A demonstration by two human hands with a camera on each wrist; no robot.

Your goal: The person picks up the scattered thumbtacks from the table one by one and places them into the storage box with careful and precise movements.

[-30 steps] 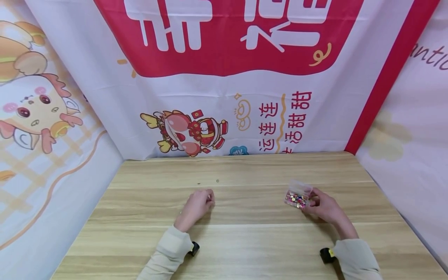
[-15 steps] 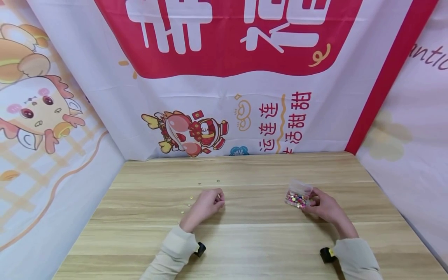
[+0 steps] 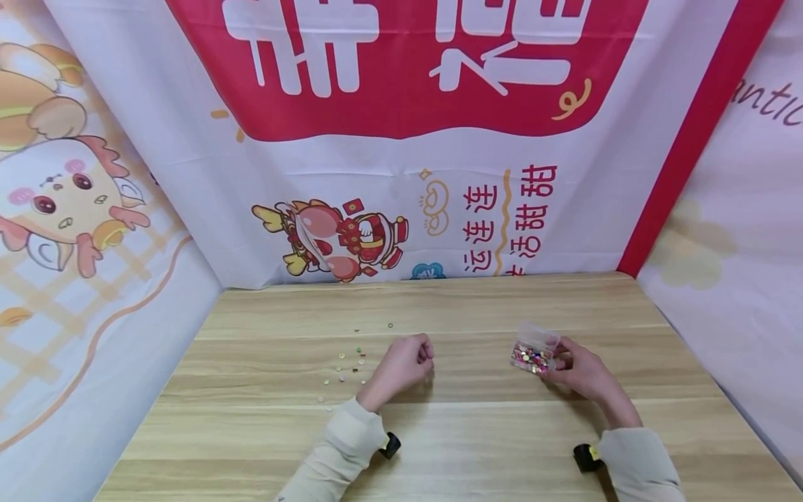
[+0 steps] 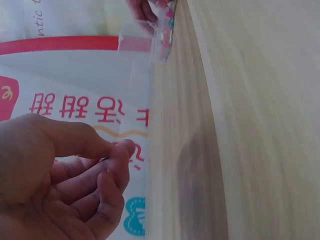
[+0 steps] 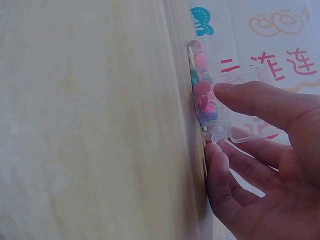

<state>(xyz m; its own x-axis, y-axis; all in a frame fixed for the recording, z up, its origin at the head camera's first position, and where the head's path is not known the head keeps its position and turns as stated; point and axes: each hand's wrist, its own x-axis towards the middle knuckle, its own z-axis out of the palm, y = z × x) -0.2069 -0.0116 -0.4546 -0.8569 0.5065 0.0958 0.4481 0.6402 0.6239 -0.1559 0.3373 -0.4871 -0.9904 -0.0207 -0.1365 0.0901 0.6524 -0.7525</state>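
The right grip [image 3: 580, 369] pinches the open box [image 3: 538, 336] at the surface [image 3: 477, 446], apparently to steady it for access, while the left grip [image 3: 404, 361], fingers curled, lies between box and scattered pieces [image 3: 360, 350], any pinched piece indeterminable.

Two hands [image 3: 399, 364] [image 3: 580, 369], one box [image 3: 541, 337], one table [image 3: 489, 446]

"How was the left hand [image 3: 401, 362] held?"
"Thumb and index finger met, the other fingers curled."
"And the right hand [image 3: 582, 371]?"
"Thumb stretched out, fingers bent opposite it; both forearms [image 3: 339, 443] angled inward."
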